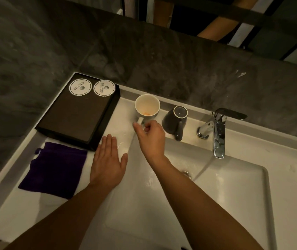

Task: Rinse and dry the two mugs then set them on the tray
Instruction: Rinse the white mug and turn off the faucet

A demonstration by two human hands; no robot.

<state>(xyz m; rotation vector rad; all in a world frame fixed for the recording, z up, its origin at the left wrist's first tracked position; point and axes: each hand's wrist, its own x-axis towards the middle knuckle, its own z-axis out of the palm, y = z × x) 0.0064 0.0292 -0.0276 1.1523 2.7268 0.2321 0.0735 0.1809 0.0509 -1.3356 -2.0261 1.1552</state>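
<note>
There, right hand (152, 136) pinched on white mug (147, 105) handle, left hand (107, 165) flat, empty; upturned grey mug (172, 121) just beside.

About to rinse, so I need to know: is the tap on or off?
On. A stream of water falls from the tap spout into the sink.

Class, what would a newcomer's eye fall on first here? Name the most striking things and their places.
The right hand grips the handle of a stained white mug behind the basin, with a dark mug upside down to its right. The tap runs into the basin; a black tray and purple cloth lie at the left.
</note>
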